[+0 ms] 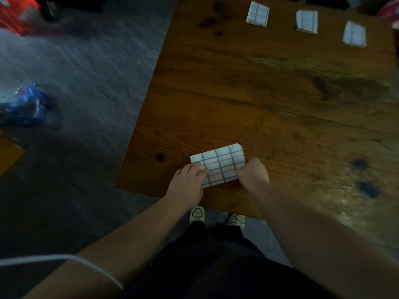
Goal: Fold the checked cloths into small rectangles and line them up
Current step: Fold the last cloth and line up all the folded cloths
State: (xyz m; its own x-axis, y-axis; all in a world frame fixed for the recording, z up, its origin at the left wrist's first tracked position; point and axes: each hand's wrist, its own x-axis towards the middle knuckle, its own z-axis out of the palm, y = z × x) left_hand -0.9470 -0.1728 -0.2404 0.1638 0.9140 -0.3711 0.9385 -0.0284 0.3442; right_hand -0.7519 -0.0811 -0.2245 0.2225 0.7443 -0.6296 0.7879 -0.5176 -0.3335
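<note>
A white cloth with dark blue checks (219, 164) lies folded into a long rectangle near the front left corner of the wooden table (280, 93). My left hand (187, 181) lies on its left near end, fingers resting on the fabric. My right hand (253, 173) grips the cloth's right near end with curled fingers. Three small folded checked rectangles sit in a row at the far side: one on the left (258, 13), one in the middle (307, 20), one on the right (354, 34).
The table's left edge drops to a grey floor. A blue plastic wrapper (26, 104) lies on the floor at left, a red object (17, 14) at far top left, a yellow thing (8, 156) at the left edge. My shoes (218, 216) show below the table's front edge.
</note>
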